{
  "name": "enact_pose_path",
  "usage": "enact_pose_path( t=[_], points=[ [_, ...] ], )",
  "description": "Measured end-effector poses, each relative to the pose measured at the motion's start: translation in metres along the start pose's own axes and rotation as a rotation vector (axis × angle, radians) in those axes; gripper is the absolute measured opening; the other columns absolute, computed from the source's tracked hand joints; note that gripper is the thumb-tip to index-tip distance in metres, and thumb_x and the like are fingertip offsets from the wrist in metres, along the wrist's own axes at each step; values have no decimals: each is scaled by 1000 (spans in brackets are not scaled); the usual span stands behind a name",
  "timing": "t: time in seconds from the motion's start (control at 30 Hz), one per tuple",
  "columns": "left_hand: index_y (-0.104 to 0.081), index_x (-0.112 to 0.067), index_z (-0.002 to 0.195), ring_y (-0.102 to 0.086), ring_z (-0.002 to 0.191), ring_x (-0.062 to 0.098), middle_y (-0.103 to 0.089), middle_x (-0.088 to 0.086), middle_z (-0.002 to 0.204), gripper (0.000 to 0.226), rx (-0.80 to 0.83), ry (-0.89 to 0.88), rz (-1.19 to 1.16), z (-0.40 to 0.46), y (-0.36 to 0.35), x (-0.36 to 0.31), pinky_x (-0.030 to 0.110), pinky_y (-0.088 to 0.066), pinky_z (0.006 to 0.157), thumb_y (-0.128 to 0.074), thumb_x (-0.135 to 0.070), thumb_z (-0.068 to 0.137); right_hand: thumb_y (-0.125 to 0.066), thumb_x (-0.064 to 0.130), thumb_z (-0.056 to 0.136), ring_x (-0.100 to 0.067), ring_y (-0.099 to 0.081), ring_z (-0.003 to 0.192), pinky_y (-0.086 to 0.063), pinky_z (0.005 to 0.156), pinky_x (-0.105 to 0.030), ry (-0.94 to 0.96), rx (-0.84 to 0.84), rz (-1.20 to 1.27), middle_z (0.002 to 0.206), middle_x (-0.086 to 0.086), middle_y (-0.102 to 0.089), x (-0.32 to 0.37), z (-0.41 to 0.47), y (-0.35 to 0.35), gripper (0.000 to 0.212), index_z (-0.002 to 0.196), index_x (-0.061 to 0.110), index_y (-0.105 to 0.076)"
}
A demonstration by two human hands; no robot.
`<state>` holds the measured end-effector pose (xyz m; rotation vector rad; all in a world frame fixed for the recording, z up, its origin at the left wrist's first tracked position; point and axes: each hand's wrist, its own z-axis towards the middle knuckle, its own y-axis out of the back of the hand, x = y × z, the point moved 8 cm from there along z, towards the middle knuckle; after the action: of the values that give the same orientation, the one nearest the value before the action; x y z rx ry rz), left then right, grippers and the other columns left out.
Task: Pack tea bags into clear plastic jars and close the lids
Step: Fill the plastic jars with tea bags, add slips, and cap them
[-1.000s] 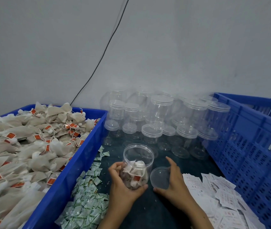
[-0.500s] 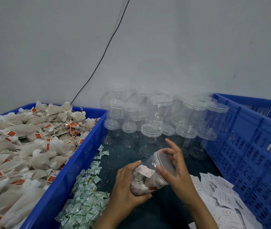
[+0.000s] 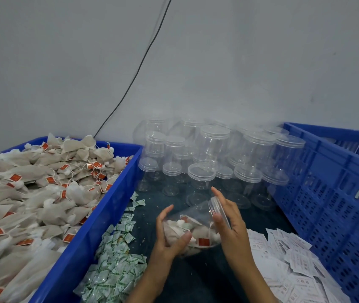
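Observation:
A clear plastic jar holding tea bags is tilted on its side above the dark table, mouth pointing right and away. My left hand grips its lower body, thumb across the front. My right hand holds the clear lid against the jar's mouth, fingers curved over the rim. A red tag shows through the jar wall. Loose tea bags with red tags fill the blue crate on the left.
Several empty lidded clear jars stand at the back against the wall. A blue crate stands at the right. Small green-white sachets lie beside the left blue crate. White paper slips are scattered front right.
The jar stood upright with the lid lying beside it; my left hand tipped the jar over and my right hand picked up the lid and brought it onto the mouth.

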<state>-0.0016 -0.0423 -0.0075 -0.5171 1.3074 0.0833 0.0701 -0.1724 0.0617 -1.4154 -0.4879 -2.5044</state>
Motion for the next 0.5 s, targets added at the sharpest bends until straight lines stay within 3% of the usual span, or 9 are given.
enact_pose_path(
  t=[0.07, 0.13, 0.2, 0.27, 0.37, 0.5],
  points=[
    [-44, -37, 126, -70, 85, 28, -65, 13, 118, 64, -23, 60, -42, -3, 1, 4, 33, -54, 56, -70, -47, 68, -41, 83, 74, 5, -52, 112, -44, 88, -10, 29, 28, 9, 119, 21, -51, 5, -1, -5, 67, 131, 48, -50],
    [-54, -28, 122, -65, 66, 26, -69, 18, 101, 59, 23, 163, -111, -7, -5, 8, 24, -40, 41, -61, -58, 72, -45, 64, 84, 1, -52, 117, -43, 91, -10, 76, 78, 15, 122, 21, -52, 14, 0, -6, 47, 127, 49, -55],
    [-69, -16, 109, -57, 55, 22, -66, 20, 81, 61, 128, 270, -141, -12, -12, 11, 18, -30, 37, -58, -67, 75, -50, 51, 86, -2, -49, 122, -39, 93, -7, 122, 160, 12, 126, 17, -52, 22, 2, -4, 40, 125, 45, -59],
    [-74, -9, 96, -54, 52, 22, -62, 18, 75, 67, 228, 353, -185, -15, -18, 14, 15, -24, 37, -49, -68, 77, -54, 45, 87, -6, -48, 126, -38, 96, -9, 144, 232, 25, 128, 12, -52, 25, 5, -4, 39, 125, 39, -62],
    [-68, -9, 103, -56, 54, 23, -63, 20, 83, 57, 160, 348, -179, -11, -19, 17, 21, -32, 39, -65, -57, 73, -53, 46, 92, -1, -51, 121, -42, 96, -11, 102, 191, -1, 127, 14, -55, 16, 6, -3, 33, 124, 41, -61],
    [-42, -37, 128, -71, 83, 22, -62, 7, 118, 62, -55, 87, -86, 0, -3, 7, 31, -55, 59, -63, -36, 69, -44, 55, 93, 2, -61, 101, -53, 79, -17, -174, 120, 5, 125, 4, -57, -13, 8, -8, 28, 116, 48, -57]
  ],
)
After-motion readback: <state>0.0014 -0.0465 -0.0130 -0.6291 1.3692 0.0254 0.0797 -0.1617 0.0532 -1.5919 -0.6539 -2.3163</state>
